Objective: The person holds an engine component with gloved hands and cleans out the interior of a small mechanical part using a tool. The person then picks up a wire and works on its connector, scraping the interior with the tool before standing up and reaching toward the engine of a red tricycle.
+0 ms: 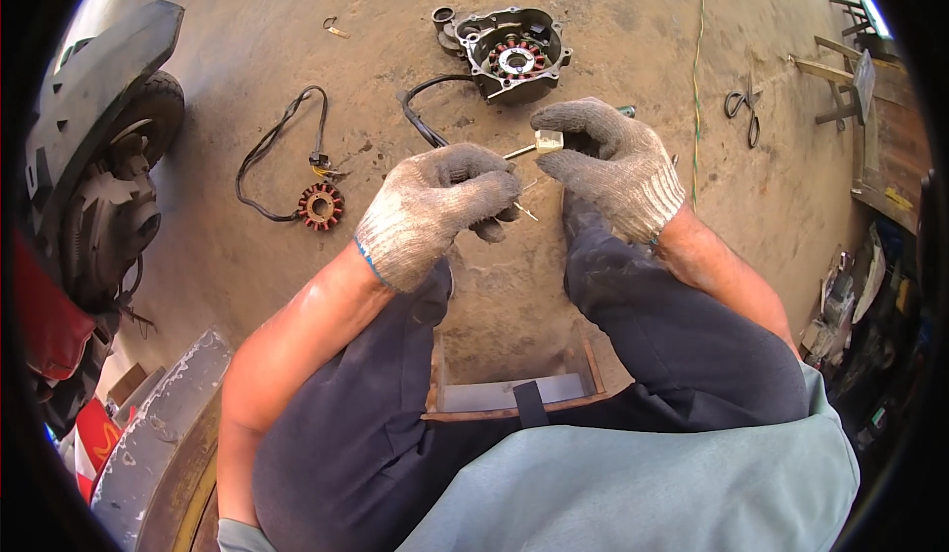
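My gloved left hand has its fingers closed, with pale thin strands at its fingertips. My gloved right hand pinches a small white plastic connector between thumb and forefinger. A thin metal shaft shows between the hands; a teal handle peeks out behind the right hand, and I cannot tell whether either is held. Beyond the hands lies an engine cover with a copper-wound stator inside and a black cable. A loose stator with a cable and plug lies to the left.
A vehicle's wheel and bodywork stand at the left. Scissors and a long thin cord lie on the concrete floor. Wooden boards and clutter line the right. My legs flank a low wooden-edged box.
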A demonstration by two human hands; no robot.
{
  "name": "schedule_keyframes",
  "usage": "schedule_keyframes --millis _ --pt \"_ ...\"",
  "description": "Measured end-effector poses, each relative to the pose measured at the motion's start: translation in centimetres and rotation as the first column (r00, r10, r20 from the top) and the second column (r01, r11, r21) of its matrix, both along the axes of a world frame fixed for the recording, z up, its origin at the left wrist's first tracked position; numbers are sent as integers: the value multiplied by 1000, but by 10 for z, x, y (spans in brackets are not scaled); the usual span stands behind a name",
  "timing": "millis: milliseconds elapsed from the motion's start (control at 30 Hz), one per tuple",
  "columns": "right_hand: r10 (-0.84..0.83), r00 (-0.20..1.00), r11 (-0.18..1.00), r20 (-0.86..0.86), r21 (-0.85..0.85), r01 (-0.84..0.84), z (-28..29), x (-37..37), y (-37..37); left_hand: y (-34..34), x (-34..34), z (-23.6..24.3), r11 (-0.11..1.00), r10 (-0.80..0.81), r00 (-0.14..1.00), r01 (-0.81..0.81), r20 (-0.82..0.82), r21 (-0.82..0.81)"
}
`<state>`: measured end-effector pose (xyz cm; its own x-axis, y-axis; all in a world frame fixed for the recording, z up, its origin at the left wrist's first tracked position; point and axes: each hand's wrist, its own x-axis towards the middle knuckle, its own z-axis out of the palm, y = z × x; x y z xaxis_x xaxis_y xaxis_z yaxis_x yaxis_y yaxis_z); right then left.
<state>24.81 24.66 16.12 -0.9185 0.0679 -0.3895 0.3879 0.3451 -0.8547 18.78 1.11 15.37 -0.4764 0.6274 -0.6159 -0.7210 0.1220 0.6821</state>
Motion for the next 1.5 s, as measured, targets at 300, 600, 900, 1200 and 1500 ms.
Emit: schedule_keyframes --millis 300,600,900,1200,1500 --pt "54 958 995 -283 95 -28 -7 9 4 5 1 -3 999 -42 999 42 -14 -24" --pt "130 920 984 -370 165 -73 -6 13 11 12 1 -1 992 -110 993 107 -41 -62" --pt "93 939 992 -332 117 -57 -5 15 13 16 0 4 991 -112 992 108 -51 -81" --pt "74 948 996 -308 69 -56 -3 16 10 14 2 4 991 -116 993 115 -15 -65" --pt "49 955 999 -293 -2 -52 -1 16 8 14 2 5 988 -130 987 122 -91 -91"
